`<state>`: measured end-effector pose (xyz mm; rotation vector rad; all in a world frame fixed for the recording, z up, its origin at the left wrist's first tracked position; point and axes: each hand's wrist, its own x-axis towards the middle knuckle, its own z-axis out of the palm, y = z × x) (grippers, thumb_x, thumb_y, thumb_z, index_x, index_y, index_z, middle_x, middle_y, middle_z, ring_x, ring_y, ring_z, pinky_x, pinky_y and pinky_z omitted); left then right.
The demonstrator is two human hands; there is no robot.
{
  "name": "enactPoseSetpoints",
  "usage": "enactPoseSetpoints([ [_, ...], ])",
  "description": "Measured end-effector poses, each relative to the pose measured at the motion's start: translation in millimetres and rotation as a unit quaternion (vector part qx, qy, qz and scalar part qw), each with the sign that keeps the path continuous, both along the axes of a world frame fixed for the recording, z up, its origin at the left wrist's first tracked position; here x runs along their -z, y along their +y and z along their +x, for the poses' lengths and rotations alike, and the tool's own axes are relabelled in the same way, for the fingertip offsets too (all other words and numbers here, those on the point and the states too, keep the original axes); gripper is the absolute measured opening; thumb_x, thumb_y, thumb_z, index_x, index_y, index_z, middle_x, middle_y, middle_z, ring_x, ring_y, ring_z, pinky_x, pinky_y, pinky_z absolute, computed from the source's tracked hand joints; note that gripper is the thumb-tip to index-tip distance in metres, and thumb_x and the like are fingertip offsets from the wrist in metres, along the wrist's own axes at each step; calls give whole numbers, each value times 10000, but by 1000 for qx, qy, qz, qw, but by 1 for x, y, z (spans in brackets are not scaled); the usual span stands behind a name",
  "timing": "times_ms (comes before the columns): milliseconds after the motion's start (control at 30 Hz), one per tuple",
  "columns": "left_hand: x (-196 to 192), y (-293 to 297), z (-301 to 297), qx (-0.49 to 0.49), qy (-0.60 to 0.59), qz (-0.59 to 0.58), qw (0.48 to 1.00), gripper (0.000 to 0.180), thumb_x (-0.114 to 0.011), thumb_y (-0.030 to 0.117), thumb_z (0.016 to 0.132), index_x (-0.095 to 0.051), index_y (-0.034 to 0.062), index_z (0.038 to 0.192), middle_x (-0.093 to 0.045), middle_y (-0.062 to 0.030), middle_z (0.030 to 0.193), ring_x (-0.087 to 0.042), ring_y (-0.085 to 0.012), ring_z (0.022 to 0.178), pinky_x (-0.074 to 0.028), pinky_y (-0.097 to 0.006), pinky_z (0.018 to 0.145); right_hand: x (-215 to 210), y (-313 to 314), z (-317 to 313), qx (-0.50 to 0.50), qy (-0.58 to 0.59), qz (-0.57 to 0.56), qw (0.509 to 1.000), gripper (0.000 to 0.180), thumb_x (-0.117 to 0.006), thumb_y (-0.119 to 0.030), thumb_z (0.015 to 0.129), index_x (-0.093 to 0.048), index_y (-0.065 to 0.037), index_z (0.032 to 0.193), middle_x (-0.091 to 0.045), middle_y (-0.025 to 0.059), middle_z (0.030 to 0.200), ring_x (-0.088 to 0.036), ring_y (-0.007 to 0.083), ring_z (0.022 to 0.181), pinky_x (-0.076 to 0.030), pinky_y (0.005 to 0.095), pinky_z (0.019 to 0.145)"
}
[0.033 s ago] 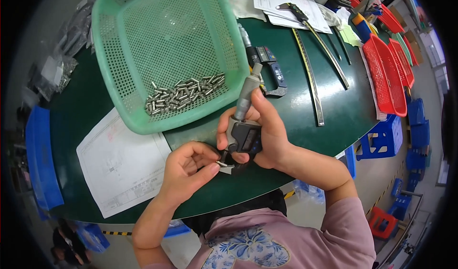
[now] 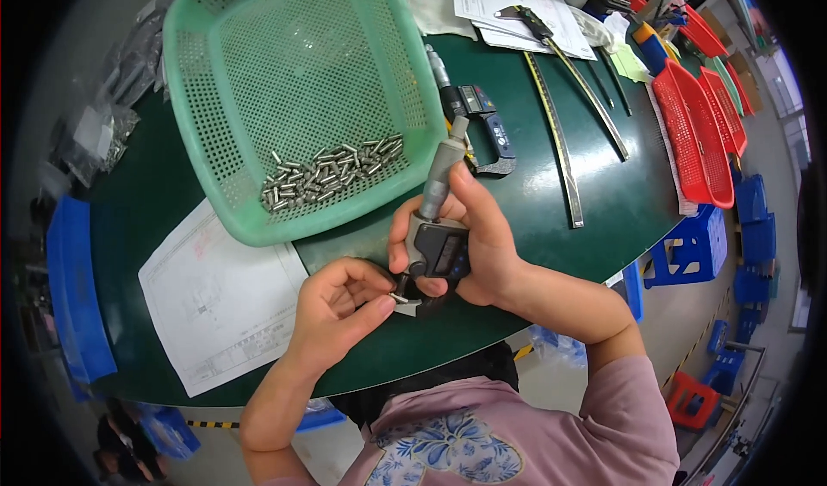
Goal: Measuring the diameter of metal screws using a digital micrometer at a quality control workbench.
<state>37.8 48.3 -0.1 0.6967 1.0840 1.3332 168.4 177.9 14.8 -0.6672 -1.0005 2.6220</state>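
Left fingers [image 2: 370, 316] pinch a pin [image 2: 400, 298]; right fingers [image 2: 473, 196] curl around a gauge [image 2: 425, 239]. A basket [image 2: 303, 230] sits far left.

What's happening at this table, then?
A person's right grip holds a digital micrometer tilted above the green table. The left grip pinches a small metal pin at the micrometer's lower end; whether it touches the measuring faces is too small to tell. Beyond, a green basket holds a pile of similar pins. A printed sheet lies partly under the basket, and a second micrometer lies to its right.
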Motion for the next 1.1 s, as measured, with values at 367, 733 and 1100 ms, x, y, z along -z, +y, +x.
enactPoseSetpoints([
  [367,-42,27,-28,-201,604,165,753,158,-552,-86,609,-535,18,726,-525,-88,792,-530,-232,710,-418,-285,630,0,3,5,45,32,-22,998,754,-132,-627,801,-528,13,844,-559,128,668,-424,146,387,-352,237,392],
  [733,-31,114,-55,43,721,175,669,74,-623,61,628,-592,56,694,-512,-63,797,-482,-250,827,-385,-348,745,-5,2,3,53,32,-15,998,736,-188,-642,780,-519,15,814,-533,167,676,-425,175,426,-361,252,375],
  [1100,-45,73,-39,23,456,150,877,64,-505,71,791,-508,13,820,-555,-67,819,-530,-147,774,-410,-268,711,-3,0,7,73,41,-23,996,713,-189,-636,785,-507,0,820,-528,166,674,-423,170,428,-350,240,355],
])
